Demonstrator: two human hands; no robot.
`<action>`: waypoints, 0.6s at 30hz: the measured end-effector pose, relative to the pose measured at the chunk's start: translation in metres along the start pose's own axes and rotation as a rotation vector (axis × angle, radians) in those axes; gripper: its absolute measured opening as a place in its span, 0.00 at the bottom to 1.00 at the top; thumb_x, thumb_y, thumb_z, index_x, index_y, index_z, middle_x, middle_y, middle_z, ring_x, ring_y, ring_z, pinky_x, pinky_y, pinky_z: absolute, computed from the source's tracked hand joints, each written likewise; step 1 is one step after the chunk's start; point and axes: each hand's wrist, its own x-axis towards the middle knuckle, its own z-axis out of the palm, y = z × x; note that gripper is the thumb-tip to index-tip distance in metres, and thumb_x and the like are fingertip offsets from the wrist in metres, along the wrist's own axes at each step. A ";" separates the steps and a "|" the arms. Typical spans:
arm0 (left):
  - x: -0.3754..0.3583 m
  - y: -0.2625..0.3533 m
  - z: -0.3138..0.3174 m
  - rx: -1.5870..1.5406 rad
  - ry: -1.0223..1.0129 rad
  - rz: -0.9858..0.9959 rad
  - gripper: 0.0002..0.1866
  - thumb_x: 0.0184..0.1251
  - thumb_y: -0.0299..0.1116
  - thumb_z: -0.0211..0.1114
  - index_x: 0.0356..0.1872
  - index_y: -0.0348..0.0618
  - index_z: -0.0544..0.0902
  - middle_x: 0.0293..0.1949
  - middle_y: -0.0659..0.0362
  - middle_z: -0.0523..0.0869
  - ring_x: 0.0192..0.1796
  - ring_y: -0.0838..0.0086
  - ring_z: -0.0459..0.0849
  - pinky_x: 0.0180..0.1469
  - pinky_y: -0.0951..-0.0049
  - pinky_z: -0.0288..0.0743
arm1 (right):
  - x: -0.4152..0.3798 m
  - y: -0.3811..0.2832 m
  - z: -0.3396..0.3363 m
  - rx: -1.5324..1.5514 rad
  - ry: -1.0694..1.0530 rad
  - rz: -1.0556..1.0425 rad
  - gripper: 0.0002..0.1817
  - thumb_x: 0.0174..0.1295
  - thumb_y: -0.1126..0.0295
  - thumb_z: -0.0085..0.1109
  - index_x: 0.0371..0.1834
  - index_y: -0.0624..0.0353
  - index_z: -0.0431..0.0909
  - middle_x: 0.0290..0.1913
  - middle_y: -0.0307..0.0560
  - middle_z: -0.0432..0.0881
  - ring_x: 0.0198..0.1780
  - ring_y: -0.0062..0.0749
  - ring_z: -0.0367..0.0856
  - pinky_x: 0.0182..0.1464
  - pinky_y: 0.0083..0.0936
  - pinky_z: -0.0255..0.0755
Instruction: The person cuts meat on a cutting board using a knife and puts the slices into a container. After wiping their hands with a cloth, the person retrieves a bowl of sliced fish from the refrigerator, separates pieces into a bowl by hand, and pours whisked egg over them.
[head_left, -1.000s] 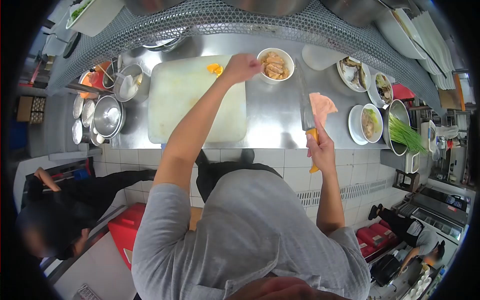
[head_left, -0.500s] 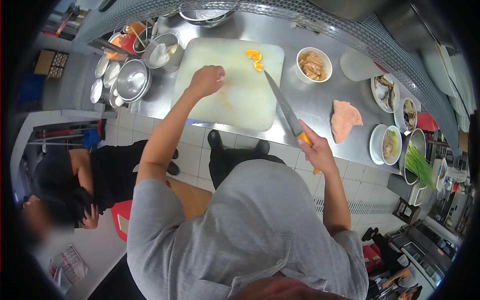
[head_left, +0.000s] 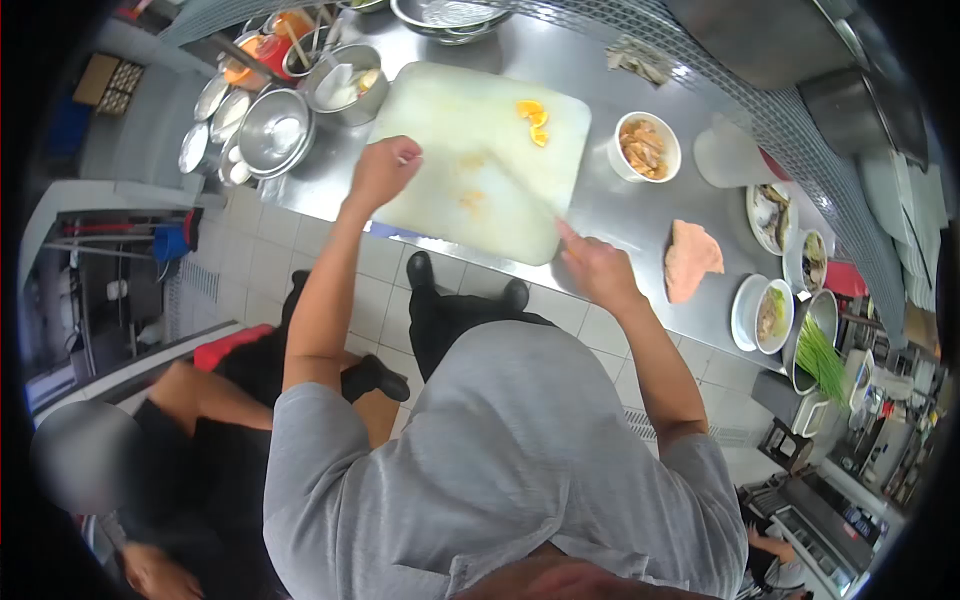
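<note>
My right hand [head_left: 598, 270] is closed round the handle of a kitchen knife [head_left: 522, 187], at the front right corner of the white cutting board [head_left: 420, 95]. The blade lies across the board, pointing up and left, and looks smeared by motion. My left hand [head_left: 385, 170] is over the board's left edge, fingers curled in, with nothing seen in them. Several orange wedges [head_left: 532, 112] lie near the board's far right corner. Faint orange-brown stains mark the middle of the board.
Right of the board are a white tub of meat pieces [head_left: 643, 147], a flat pink piece of raw meat [head_left: 692, 262], filled bowls and green stalks [head_left: 822, 360]. Steel bowls [head_left: 275, 133] and a pot [head_left: 347, 85] stand at left. A person in black [head_left: 215, 470] is at lower left.
My right hand has swung the knife left, from beside the board to across it. My left hand has shifted left. The person at lower left has leaned over, closer to me.
</note>
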 end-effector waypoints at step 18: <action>0.061 -0.119 -0.066 -0.544 0.266 -0.762 0.24 0.74 0.49 0.60 0.42 0.30 0.82 0.34 0.52 0.87 0.31 0.66 0.90 0.29 0.69 0.85 | -0.022 0.009 0.000 0.086 0.131 0.032 0.29 0.67 0.64 0.62 0.74 0.45 0.71 0.37 0.55 0.86 0.39 0.54 0.85 0.42 0.45 0.78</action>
